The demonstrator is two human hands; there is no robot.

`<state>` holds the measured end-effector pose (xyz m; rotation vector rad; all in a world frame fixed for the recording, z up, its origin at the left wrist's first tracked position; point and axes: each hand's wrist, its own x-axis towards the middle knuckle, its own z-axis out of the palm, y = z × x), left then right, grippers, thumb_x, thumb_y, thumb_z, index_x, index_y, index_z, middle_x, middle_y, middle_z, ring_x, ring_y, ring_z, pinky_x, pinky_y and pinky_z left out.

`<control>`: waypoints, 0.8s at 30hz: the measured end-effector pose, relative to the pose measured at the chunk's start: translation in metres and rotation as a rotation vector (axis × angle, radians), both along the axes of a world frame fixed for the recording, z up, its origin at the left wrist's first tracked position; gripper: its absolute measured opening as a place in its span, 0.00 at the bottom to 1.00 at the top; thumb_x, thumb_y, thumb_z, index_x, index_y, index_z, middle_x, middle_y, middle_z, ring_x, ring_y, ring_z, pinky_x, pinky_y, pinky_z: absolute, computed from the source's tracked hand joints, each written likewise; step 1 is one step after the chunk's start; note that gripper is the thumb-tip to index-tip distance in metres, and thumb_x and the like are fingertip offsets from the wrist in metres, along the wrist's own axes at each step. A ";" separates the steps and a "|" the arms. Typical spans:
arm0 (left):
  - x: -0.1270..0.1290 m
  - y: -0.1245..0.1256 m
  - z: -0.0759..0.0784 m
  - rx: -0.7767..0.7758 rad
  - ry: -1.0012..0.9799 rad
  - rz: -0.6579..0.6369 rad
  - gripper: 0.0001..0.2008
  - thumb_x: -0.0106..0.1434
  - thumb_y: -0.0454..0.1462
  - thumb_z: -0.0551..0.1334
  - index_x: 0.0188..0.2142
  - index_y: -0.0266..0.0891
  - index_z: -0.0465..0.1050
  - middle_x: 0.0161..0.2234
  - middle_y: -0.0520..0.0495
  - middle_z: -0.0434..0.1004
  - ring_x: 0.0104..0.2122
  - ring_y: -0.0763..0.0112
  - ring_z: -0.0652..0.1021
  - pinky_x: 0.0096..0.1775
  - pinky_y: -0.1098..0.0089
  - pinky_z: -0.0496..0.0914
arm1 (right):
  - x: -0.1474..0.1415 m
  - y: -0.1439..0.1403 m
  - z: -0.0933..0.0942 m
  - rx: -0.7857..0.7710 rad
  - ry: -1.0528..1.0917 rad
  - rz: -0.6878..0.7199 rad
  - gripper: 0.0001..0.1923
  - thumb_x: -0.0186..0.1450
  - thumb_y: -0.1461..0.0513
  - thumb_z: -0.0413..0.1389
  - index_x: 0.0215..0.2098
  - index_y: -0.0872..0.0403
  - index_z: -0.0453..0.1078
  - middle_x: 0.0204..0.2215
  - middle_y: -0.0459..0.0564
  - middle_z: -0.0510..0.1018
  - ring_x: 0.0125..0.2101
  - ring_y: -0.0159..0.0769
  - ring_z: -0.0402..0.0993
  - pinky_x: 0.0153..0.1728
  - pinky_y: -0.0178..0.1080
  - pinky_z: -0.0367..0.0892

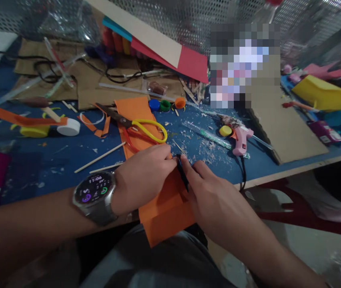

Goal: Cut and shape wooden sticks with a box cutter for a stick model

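My right hand (211, 188) is closed around a slim black tool (182, 174), mostly covered by the fingers, so its kind is unclear. Close against its tip, my left hand (145, 176), with a watch on the wrist, has its fingers curled in; what they hold is hidden. A short thin stick (179, 147) shows just beyond the fingertips. Beneath both hands lies a folded orange paper sheet (167, 220), overhanging the table's front edge. Scissors (149, 130) with yellow and red handles rest partly on orange paper beyond my left hand.
A pink glue gun (241, 141) with a black cord lies to the right, near a cardboard sheet (287, 128). Wooden sticks (100, 157) lie to the left. Bottle caps (165, 105), shavings and straws are scattered over the blue table (59, 160). A blurred-out patch covers the back right.
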<state>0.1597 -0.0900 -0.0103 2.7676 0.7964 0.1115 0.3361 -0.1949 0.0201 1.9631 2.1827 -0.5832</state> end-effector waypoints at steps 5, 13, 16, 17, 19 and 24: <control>-0.001 -0.001 -0.002 0.088 0.009 -0.049 0.13 0.71 0.26 0.55 0.44 0.36 0.77 0.39 0.43 0.73 0.37 0.59 0.72 0.39 0.60 0.69 | 0.011 -0.006 -0.007 0.136 0.108 -0.025 0.39 0.74 0.69 0.46 0.82 0.58 0.48 0.58 0.65 0.74 0.44 0.51 0.82 0.43 0.54 0.82; -0.002 -0.005 -0.005 0.184 -0.007 -0.085 0.15 0.73 0.26 0.52 0.45 0.34 0.77 0.37 0.42 0.73 0.35 0.58 0.72 0.37 0.60 0.69 | 0.018 -0.014 -0.012 0.226 0.177 -0.074 0.36 0.75 0.65 0.47 0.81 0.58 0.52 0.56 0.65 0.75 0.46 0.52 0.79 0.43 0.54 0.81; -0.002 -0.006 -0.004 0.238 -0.012 -0.095 0.16 0.75 0.27 0.49 0.45 0.33 0.77 0.38 0.41 0.73 0.35 0.58 0.72 0.38 0.60 0.71 | 0.013 -0.012 -0.012 0.207 0.208 -0.069 0.36 0.75 0.66 0.47 0.81 0.58 0.51 0.57 0.65 0.74 0.48 0.53 0.79 0.47 0.58 0.81; -0.003 -0.006 -0.005 0.251 -0.003 -0.095 0.17 0.75 0.27 0.49 0.46 0.32 0.77 0.38 0.41 0.74 0.35 0.58 0.73 0.38 0.60 0.71 | 0.012 -0.011 -0.012 0.204 0.218 -0.070 0.36 0.75 0.65 0.47 0.80 0.59 0.51 0.57 0.64 0.74 0.49 0.53 0.79 0.48 0.58 0.81; -0.003 -0.007 -0.005 0.276 0.009 -0.100 0.17 0.75 0.26 0.49 0.48 0.32 0.77 0.38 0.41 0.74 0.36 0.58 0.73 0.39 0.60 0.72 | 0.011 -0.010 -0.012 0.194 0.233 -0.073 0.36 0.75 0.65 0.46 0.80 0.60 0.52 0.56 0.64 0.74 0.49 0.54 0.79 0.48 0.59 0.81; -0.005 -0.008 -0.008 0.341 -0.034 -0.113 0.15 0.74 0.26 0.52 0.50 0.29 0.77 0.39 0.40 0.74 0.36 0.59 0.74 0.38 0.60 0.73 | 0.010 -0.011 -0.011 0.176 0.229 -0.080 0.37 0.75 0.66 0.47 0.81 0.59 0.51 0.56 0.64 0.74 0.48 0.54 0.80 0.47 0.59 0.81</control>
